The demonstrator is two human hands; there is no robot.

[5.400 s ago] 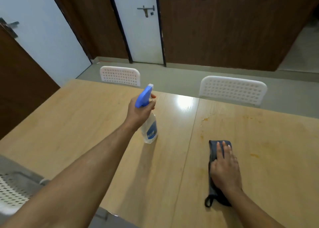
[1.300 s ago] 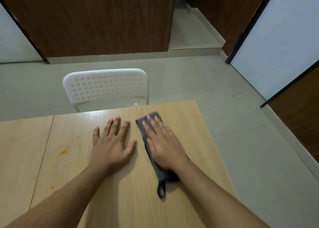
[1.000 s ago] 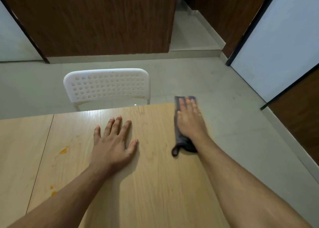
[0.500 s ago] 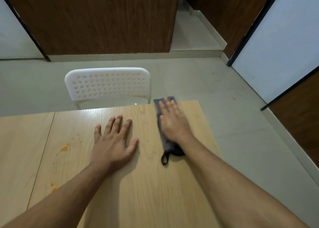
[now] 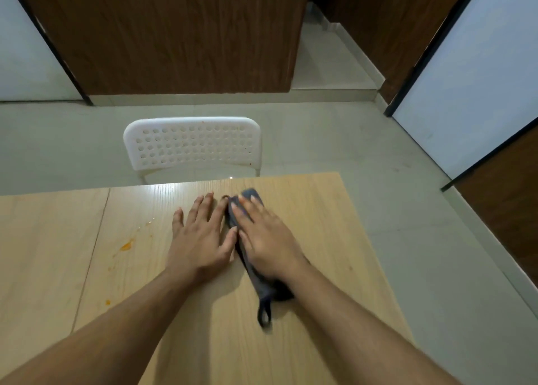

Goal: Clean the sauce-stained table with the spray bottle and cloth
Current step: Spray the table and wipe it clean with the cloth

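1. The surface (image 5: 305,341) is a light wooden top with fine grain, and a thin seam (image 5: 93,245) runs across it on the left side.
2. Orange sauce stains (image 5: 126,245) lie on the wood just right of the seam, with smaller drops near them.
3. The left hand (image 5: 201,239) lies flat on the surface, palm down, with the fingers straight and a little spread; it holds nothing.
4. The right hand (image 5: 266,239) presses flat on a dark grey cloth (image 5: 262,288), with the fingers straight on top of it.
5. The cloth is folded into a long strip and lies on the surface just beside the left hand; a small loop (image 5: 263,316) hangs out at its near end.
6. A white plastic chair (image 5: 192,146) with round holes in its back stands at the far edge of the surface.
7. The floor (image 5: 378,157) is pale grey tile. Behind it stand dark brown wooden panels (image 5: 180,35), and pale blue-white panels with black frames are at both sides.
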